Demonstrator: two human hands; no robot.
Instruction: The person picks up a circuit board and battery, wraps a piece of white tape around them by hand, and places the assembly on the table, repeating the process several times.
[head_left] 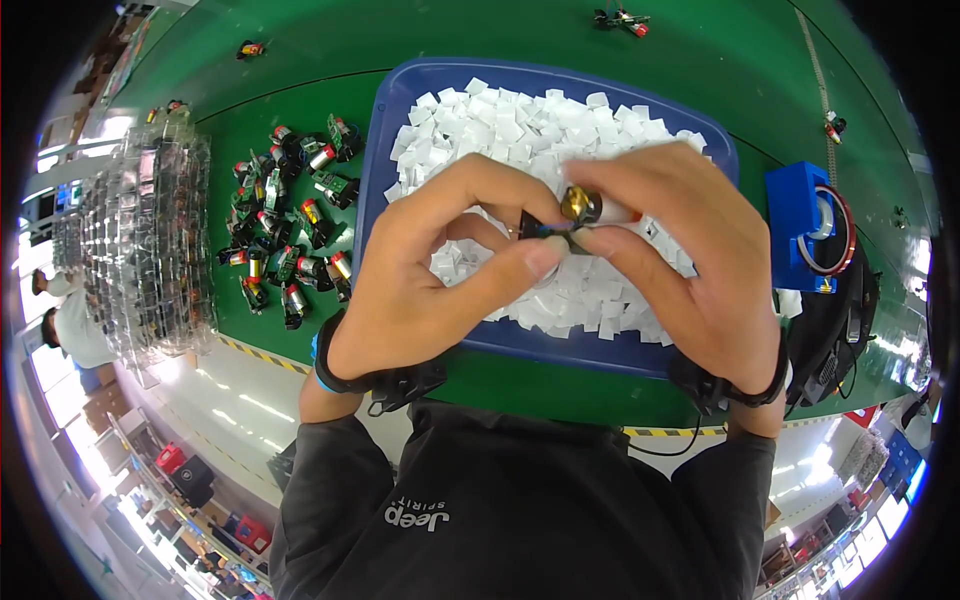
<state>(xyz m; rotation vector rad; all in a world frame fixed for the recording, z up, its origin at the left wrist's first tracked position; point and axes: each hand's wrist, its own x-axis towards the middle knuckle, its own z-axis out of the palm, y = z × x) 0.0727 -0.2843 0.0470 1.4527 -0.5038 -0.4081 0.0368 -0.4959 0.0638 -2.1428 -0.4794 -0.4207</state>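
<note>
Above the middle of a blue bin (376,180), both my hands close on a small circuit-board assembly (582,205) with a gold-coloured end and a dark part. The thumb and forefinger of my left hand (415,275) pinch its dark left side. My right hand (700,240) grips it from the right, thumb below and fingers over the top; the fingertips are slightly blurred. Much of the assembly is hidden by my fingers. Underneath, the bin is full of small white square pieces (500,118), apparently paper or foam.
Left of the bin, several similar board assemblies (270,190) with red and yellow cylinders lie on the green table (320,90). Beyond them stand stacked clear plastic trays (150,240). A blue tape dispenser (788,220) and a black bag (850,320) are at the right.
</note>
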